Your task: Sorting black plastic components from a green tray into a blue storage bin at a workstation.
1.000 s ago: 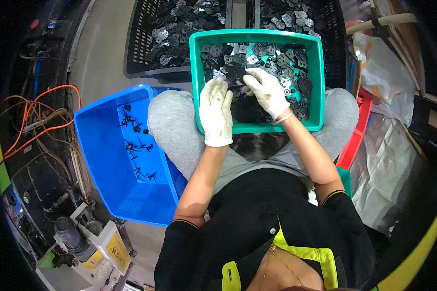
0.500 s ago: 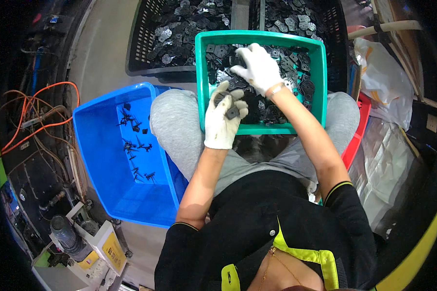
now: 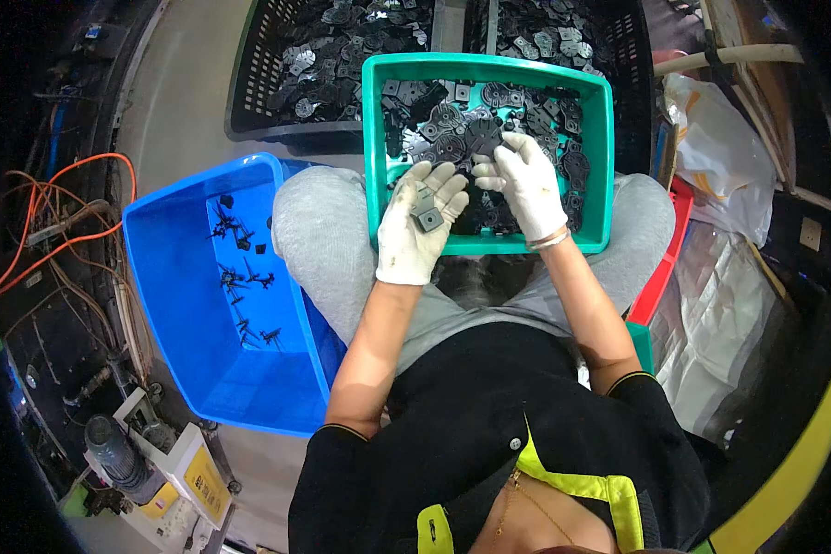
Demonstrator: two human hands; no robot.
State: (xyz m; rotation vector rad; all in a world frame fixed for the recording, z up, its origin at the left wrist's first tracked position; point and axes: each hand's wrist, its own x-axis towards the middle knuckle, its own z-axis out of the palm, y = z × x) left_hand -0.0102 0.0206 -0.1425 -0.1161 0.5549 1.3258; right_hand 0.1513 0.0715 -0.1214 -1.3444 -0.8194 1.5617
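Observation:
My left hand, in a white glove, is turned palm up over the near left part of the green bin. A small dark square plastic part with a hole in its middle rests on its palm, the fingers partly stretched out. To the right, my gloved right hand hovers over the bin with its fingers apart. A dark flat part lies close by its fingertips; I see nothing gripped there. Many flat black pieces, some round and some square, fill the bin, which sits between my knees.
On the left stands a blue bin with several thin black pieces inside. Black crates of similar parts stand beyond the green bin. A red bin and plastic sheeting are on the right; orange cable lies far left.
My right hand has drawn back toward me and slightly right. My left hand has opened out, showing the square part on its palm. The whole view has shifted slightly.

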